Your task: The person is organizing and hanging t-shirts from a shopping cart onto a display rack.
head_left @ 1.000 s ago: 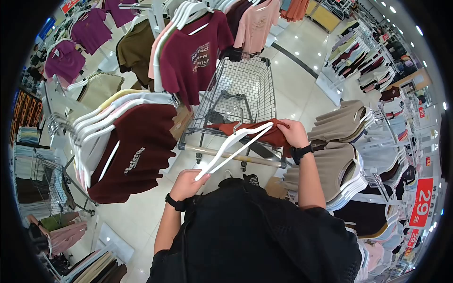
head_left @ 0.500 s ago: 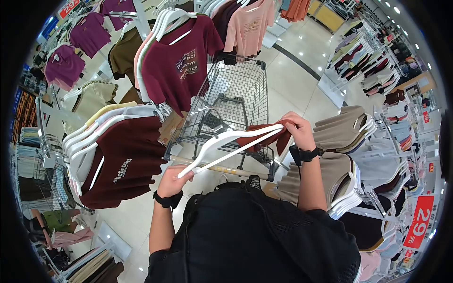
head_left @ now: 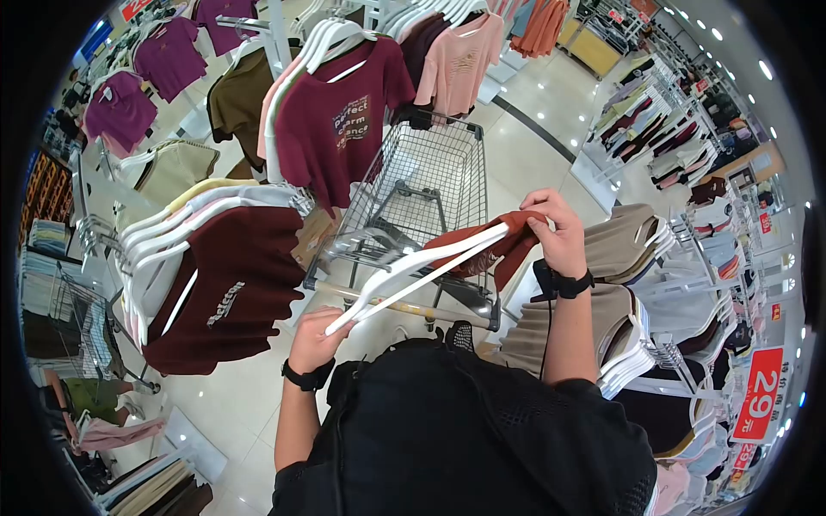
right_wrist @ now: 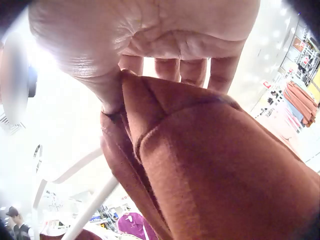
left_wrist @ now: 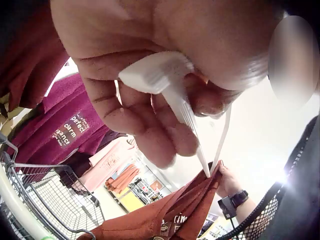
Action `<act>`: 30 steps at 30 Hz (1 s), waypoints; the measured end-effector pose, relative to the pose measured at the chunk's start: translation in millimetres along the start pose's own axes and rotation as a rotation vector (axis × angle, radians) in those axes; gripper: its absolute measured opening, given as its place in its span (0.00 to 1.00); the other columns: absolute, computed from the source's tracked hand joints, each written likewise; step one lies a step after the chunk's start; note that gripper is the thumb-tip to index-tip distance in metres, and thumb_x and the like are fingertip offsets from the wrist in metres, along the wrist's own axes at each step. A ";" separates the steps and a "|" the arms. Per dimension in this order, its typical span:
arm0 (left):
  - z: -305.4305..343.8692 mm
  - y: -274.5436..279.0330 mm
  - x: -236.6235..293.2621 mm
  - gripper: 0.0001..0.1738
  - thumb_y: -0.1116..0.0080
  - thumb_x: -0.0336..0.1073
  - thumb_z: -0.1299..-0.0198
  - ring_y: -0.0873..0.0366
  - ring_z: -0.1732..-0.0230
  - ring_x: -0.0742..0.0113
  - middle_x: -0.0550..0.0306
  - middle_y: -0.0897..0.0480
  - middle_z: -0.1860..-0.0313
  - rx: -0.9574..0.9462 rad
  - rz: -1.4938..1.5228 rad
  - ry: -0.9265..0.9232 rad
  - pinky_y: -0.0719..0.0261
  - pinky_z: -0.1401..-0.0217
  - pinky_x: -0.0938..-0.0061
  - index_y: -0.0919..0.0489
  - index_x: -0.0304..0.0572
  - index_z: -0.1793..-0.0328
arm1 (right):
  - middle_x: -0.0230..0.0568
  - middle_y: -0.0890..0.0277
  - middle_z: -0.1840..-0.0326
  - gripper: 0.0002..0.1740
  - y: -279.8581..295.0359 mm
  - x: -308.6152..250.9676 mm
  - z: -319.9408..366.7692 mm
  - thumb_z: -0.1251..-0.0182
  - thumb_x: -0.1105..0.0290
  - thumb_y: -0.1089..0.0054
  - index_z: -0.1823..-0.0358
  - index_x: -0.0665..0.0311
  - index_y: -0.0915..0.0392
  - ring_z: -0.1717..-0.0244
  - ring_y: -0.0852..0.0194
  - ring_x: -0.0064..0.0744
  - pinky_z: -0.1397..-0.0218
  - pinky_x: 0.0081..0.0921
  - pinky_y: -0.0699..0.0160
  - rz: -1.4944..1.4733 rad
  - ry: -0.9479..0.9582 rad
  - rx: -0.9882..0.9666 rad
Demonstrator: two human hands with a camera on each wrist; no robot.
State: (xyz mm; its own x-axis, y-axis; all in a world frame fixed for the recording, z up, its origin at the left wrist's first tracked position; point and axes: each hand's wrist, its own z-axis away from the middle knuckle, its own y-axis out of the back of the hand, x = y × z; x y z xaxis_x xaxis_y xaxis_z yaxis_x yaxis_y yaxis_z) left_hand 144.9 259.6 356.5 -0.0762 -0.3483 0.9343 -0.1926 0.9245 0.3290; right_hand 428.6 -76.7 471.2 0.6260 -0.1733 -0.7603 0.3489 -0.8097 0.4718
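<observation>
A white hanger [head_left: 389, 272] slants across in front of the person's body. Its lower left end is gripped by the left hand [head_left: 317, 338], whose fingers curl round the white arm [left_wrist: 170, 92] in the left wrist view. At the other end, a rust-red shirt [head_left: 520, 242] covers the hanger's tip and hangs below it, with part of a light print showing. The right hand [head_left: 561, 232] pinches the shirt's cloth there; in the right wrist view the thumb presses the folded fabric [right_wrist: 200, 160] and the other fingers are partly behind it.
A wire shopping cart [head_left: 482, 185] stands ahead, its handle bar [head_left: 404, 304] just beyond the hanger. Dark maroon shirts [head_left: 237, 284] hang close on the left, beige shirts [head_left: 572, 331] close on the right. A magenta shirt [head_left: 323, 120] hangs by the cart's left side.
The right hand has moved slightly up and right, with the rust-red shirt bunched higher round the hanger's tip. The left hand has shifted a little left with its end.
</observation>
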 end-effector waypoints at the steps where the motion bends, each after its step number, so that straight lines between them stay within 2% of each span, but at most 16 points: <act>1: 2.3 1.9 0.2 0.09 0.32 0.25 0.39 0.24 0.71 0.50 0.49 0.21 0.75 0.010 -0.033 -0.061 0.28 0.63 0.62 0.19 0.32 0.71 | 0.40 0.19 0.52 0.05 -7.6 -11.0 0.3 0.31 0.81 0.37 0.58 0.69 0.15 0.53 0.21 0.33 0.47 0.26 0.24 0.003 0.000 -0.019; 5: 21.2 13.8 -3.9 0.08 0.31 0.24 0.41 0.26 0.71 0.47 0.47 0.23 0.75 0.004 -0.020 -0.160 0.29 0.63 0.60 0.20 0.30 0.70 | 0.42 0.18 0.55 0.05 -47.1 -55.6 5.0 0.32 0.82 0.38 0.58 0.70 0.15 0.55 0.20 0.36 0.49 0.28 0.22 0.040 0.076 -0.089; 7: 35.4 26.1 -6.5 0.09 0.30 0.25 0.41 0.25 0.71 0.49 0.48 0.22 0.75 0.018 0.017 -0.180 0.28 0.63 0.61 0.20 0.30 0.71 | 0.42 0.16 0.59 0.05 -64.5 -76.3 9.5 0.33 0.82 0.38 0.59 0.70 0.15 0.58 0.19 0.38 0.50 0.30 0.21 -0.046 -0.052 -0.155; 9: 52.8 43.8 -3.9 0.09 0.31 0.24 0.40 0.23 0.71 0.51 0.49 0.20 0.75 0.052 0.109 -0.183 0.26 0.64 0.62 0.20 0.31 0.72 | 0.40 0.15 0.62 0.06 -80.1 -100.3 10.5 0.34 0.82 0.38 0.59 0.69 0.15 0.59 0.18 0.38 0.51 0.31 0.21 0.029 -0.019 -0.162; 11: 75.8 65.2 -3.6 0.08 0.34 0.22 0.41 0.22 0.73 0.58 0.51 0.18 0.75 0.068 0.098 -0.140 0.26 0.67 0.66 0.20 0.31 0.73 | 0.38 0.14 0.64 0.05 -101.9 -132.9 12.6 0.33 0.80 0.37 0.59 0.67 0.14 0.61 0.17 0.40 0.53 0.33 0.20 0.175 0.085 -0.178; 13: 99.7 88.5 -14.9 0.08 0.37 0.21 0.42 0.22 0.76 0.65 0.53 0.17 0.75 0.227 0.215 0.009 0.27 0.71 0.70 0.21 0.31 0.75 | 0.39 0.14 0.67 0.06 -133.5 -171.0 17.8 0.35 0.72 0.30 0.58 0.63 0.13 0.69 0.17 0.35 0.64 0.30 0.21 0.088 0.071 -0.209; 15: 121.9 116.7 -18.5 0.11 0.39 0.23 0.38 0.19 0.74 0.69 0.55 0.16 0.74 0.272 0.392 -0.031 0.24 0.68 0.75 0.21 0.35 0.75 | 0.39 0.15 0.67 0.08 -160.5 -206.0 21.1 0.35 0.70 0.27 0.56 0.61 0.12 0.70 0.16 0.31 0.65 0.27 0.20 0.212 0.212 -0.343; 16: 134.8 135.2 -14.9 0.05 0.36 0.27 0.37 0.17 0.71 0.68 0.55 0.15 0.72 0.254 0.390 0.007 0.22 0.66 0.75 0.19 0.35 0.66 | 0.39 0.15 0.67 0.09 -171.6 -224.5 25.4 0.35 0.69 0.26 0.55 0.61 0.11 0.70 0.16 0.31 0.63 0.26 0.19 0.180 0.150 -0.431; 17: 148.2 152.5 -13.7 0.07 0.33 0.31 0.35 0.15 0.68 0.67 0.55 0.14 0.70 0.236 0.391 0.047 0.21 0.64 0.75 0.17 0.34 0.57 | 0.39 0.15 0.67 0.09 -184.3 -227.0 33.6 0.35 0.69 0.26 0.55 0.61 0.11 0.70 0.16 0.31 0.63 0.26 0.19 0.176 0.156 -0.438; 19: 168.6 180.2 -20.1 0.29 0.26 0.42 0.36 0.13 0.61 0.64 0.52 0.13 0.61 0.283 0.683 -0.126 0.19 0.57 0.74 0.24 0.34 0.35 | 0.40 0.15 0.66 0.08 -208.0 -225.1 51.3 0.33 0.71 0.28 0.54 0.63 0.11 0.70 0.15 0.29 0.63 0.24 0.20 0.003 0.031 -0.282; 20: 179.2 197.6 -20.7 0.45 0.23 0.50 0.39 0.13 0.53 0.63 0.49 0.13 0.52 0.273 0.666 -0.122 0.20 0.50 0.73 0.33 0.34 0.24 | 0.40 0.14 0.65 0.08 -213.9 -237.3 59.6 0.30 0.73 0.30 0.53 0.66 0.12 0.68 0.16 0.27 0.63 0.23 0.20 -0.137 -0.161 -0.248; 21: 188.5 212.4 -25.9 0.41 0.26 0.47 0.36 0.16 0.44 0.64 0.48 0.14 0.44 0.253 0.624 -0.121 0.21 0.43 0.71 0.31 0.35 0.23 | 0.37 0.14 0.64 0.07 -217.3 -244.6 68.7 0.27 0.75 0.34 0.52 0.69 0.14 0.67 0.18 0.22 0.63 0.22 0.21 -0.236 -0.186 -0.219; 23: 198.2 215.9 -16.8 0.37 0.28 0.40 0.36 0.19 0.39 0.63 0.49 0.16 0.39 0.291 0.500 -0.081 0.22 0.38 0.70 0.29 0.37 0.23 | 0.34 0.17 0.64 0.08 -224.7 -251.6 91.6 0.24 0.72 0.35 0.51 0.70 0.16 0.67 0.22 0.19 0.63 0.19 0.24 -0.420 -0.210 -0.139; 26: 194.9 192.0 13.4 0.32 0.30 0.31 0.40 0.22 0.31 0.66 0.57 0.18 0.33 0.180 0.202 -0.073 0.25 0.31 0.67 0.23 0.41 0.27 | 0.34 0.19 0.61 0.10 -244.0 -293.0 102.2 0.20 0.67 0.36 0.52 0.68 0.18 0.65 0.25 0.18 0.62 0.16 0.26 -0.682 -0.013 -0.276; 28: 193.1 162.4 18.1 0.31 0.28 0.31 0.40 0.22 0.32 0.63 0.56 0.19 0.33 0.163 0.146 -0.061 0.26 0.30 0.67 0.22 0.41 0.29 | 0.34 0.18 0.60 0.11 -262.7 -317.1 111.5 0.20 0.68 0.37 0.46 0.69 0.18 0.65 0.25 0.17 0.62 0.15 0.26 -0.750 -0.030 -0.368; 30: 190.5 136.7 19.9 0.24 0.30 0.31 0.38 0.18 0.38 0.58 0.52 0.16 0.37 0.138 0.113 -0.211 0.22 0.35 0.67 0.19 0.40 0.35 | 0.35 0.17 0.57 0.14 -283.1 -335.0 123.1 0.19 0.68 0.38 0.40 0.69 0.18 0.66 0.25 0.15 0.63 0.15 0.26 -0.784 -0.044 -0.439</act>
State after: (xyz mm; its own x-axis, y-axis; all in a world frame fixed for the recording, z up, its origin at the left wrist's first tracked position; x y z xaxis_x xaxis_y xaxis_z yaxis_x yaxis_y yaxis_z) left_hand -69.3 349.5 393.9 -0.3038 -0.2816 0.9102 -0.3013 0.9347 0.1886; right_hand 34.2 141.6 537.4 0.0716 0.3103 -0.9479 0.9052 -0.4193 -0.0689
